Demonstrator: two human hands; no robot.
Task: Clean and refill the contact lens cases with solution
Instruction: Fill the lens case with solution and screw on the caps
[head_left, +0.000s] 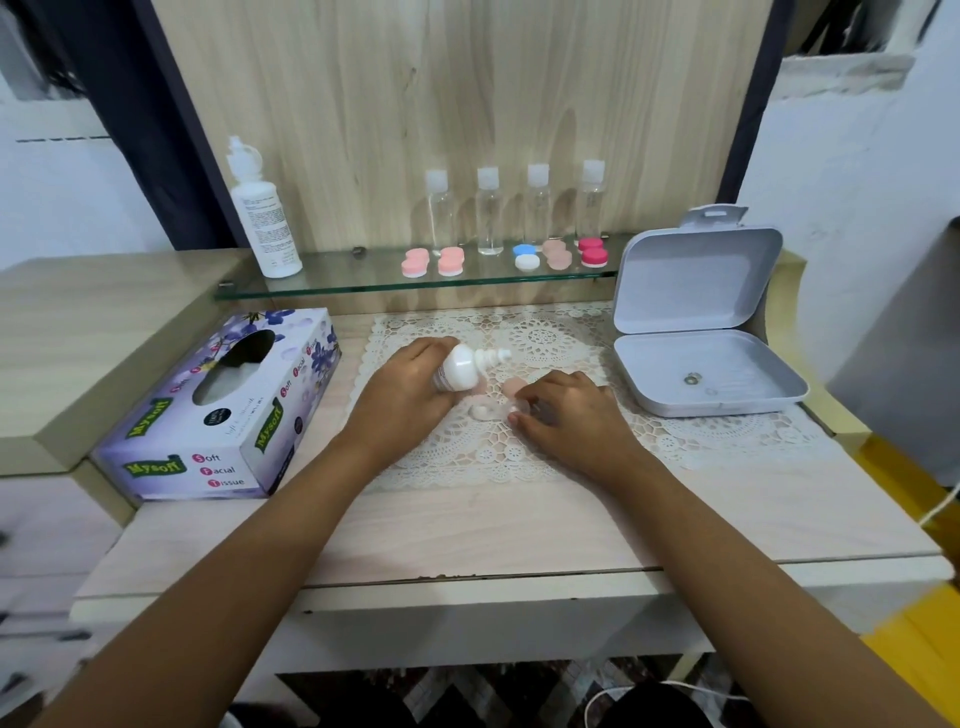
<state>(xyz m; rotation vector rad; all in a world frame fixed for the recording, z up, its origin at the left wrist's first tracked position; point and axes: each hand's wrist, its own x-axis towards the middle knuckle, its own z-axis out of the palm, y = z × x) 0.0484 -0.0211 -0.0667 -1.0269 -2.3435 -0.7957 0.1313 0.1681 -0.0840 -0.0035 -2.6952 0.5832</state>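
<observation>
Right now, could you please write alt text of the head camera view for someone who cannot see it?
The left hand tilts a white solution bottle toward a lens case held by the right hand on a lace doily. A tissue box lies left, an open grey box right, and more cases and bottles line a glass shelf.

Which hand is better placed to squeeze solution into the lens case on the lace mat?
Left. The left hand grips the solution bottle, nozzle tipped toward the lens case; the right hand holds that case steady.
</observation>
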